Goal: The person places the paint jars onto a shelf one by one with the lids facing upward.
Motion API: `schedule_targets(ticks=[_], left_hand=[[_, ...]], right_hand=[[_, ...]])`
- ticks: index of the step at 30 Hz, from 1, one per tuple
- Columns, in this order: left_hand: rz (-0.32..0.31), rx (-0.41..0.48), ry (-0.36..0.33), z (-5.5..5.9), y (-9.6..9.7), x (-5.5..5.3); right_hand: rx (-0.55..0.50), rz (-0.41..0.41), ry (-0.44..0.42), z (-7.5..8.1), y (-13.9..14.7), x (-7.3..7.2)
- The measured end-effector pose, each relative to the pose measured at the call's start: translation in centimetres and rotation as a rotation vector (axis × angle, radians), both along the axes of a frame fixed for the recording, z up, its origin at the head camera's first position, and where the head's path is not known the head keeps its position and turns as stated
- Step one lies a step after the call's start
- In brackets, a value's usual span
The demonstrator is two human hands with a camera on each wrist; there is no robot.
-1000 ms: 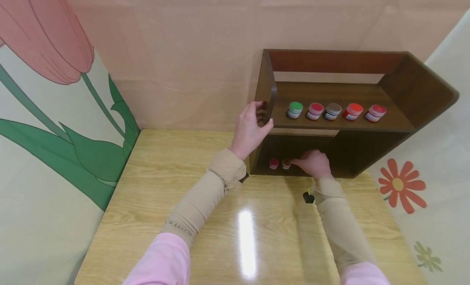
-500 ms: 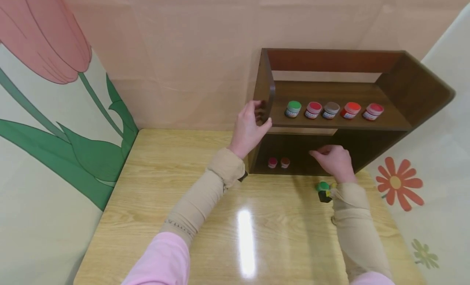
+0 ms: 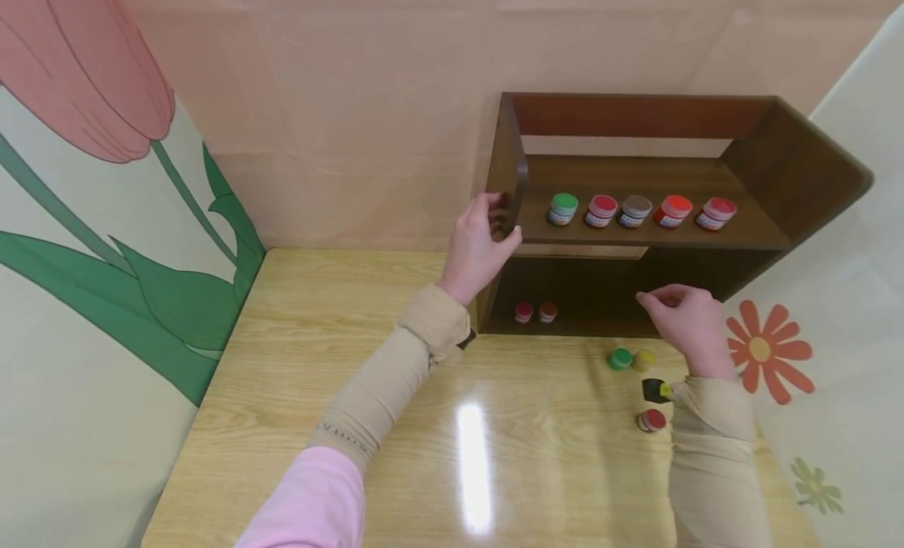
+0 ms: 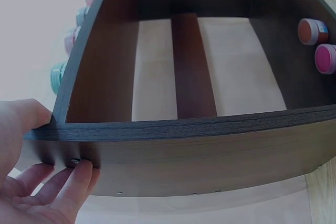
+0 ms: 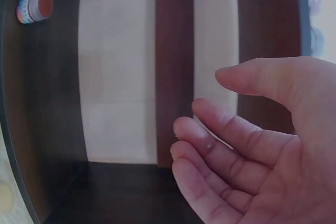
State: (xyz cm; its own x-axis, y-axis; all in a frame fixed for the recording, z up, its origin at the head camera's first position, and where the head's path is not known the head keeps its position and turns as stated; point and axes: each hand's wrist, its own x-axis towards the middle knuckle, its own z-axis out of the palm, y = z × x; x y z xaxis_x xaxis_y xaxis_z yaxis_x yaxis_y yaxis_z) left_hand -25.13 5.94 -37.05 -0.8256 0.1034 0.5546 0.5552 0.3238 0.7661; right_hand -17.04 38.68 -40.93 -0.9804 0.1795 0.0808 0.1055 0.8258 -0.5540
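My left hand (image 3: 476, 250) grips the left side panel of a dark brown two-tier shelf (image 3: 621, 169). In the left wrist view its thumb lies at the front edge and its fingers touch the outer face. Loosely curled and holding nothing, my right hand (image 3: 688, 324) hovers before the right part of the lower compartment. A pink-lidded paint jar (image 3: 523, 312) and a brown-lidded paint jar (image 3: 548, 312) stand side by side at the lower left; the right wrist view shows the brown jar (image 5: 34, 7) too. Several small paint jars line the upper tier, a green one (image 3: 563, 209) leftmost.
On the wooden table (image 3: 339, 312), in front of the shelf, are a green jar (image 3: 621, 359), a yellow jar (image 3: 643, 361) and a dark red jar (image 3: 651, 421). Cloth hangs behind the shelf and at both sides.
My right hand has drawn away from the brown-lidded jar and moved right, uncovering the jars on the table. My left hand keeps its hold on the side panel.
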Motion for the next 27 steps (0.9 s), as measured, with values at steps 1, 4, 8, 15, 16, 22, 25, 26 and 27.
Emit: schedule_targets(ticks=[1,4,8,15,16,22,25,26,27], left_hand=[[0.001,0.001,-0.002,0.0,0.0,0.0],[-0.001,0.005,-0.009,0.2,-0.1,0.1],[0.010,-0.005,-0.014,0.2,-0.2,0.2],[0.001,-0.017,-0.012,0.3,-0.1,0.2],[0.001,-0.016,-0.012,0.2,-0.1,0.2],[0.017,0.002,0.008,0.1,-0.1,0.1],[0.022,-0.005,0.007,0.2,-0.1,0.2],[0.020,-0.008,0.004,0.2,-0.1,0.2],[0.017,-0.011,0.000,0.2,-0.1,0.1]], right_hand=[[-0.006,-0.003,-0.010,0.2,0.1,0.3],[-0.002,-0.018,-0.019,0.5,0.7,1.2],[0.014,-0.035,-0.022,0.4,1.7,2.2],[0.022,-0.025,-0.072,-0.4,2.7,4.1],[0.024,-0.027,-0.090,-0.5,2.9,4.3],[0.034,-0.052,-0.167,-1.5,3.2,5.7],[0.039,-0.057,-0.186,-2.5,3.5,6.4],[0.044,-0.058,-0.194,-3.0,3.7,6.6],[0.045,-0.060,-0.208,-3.4,3.9,6.8]])
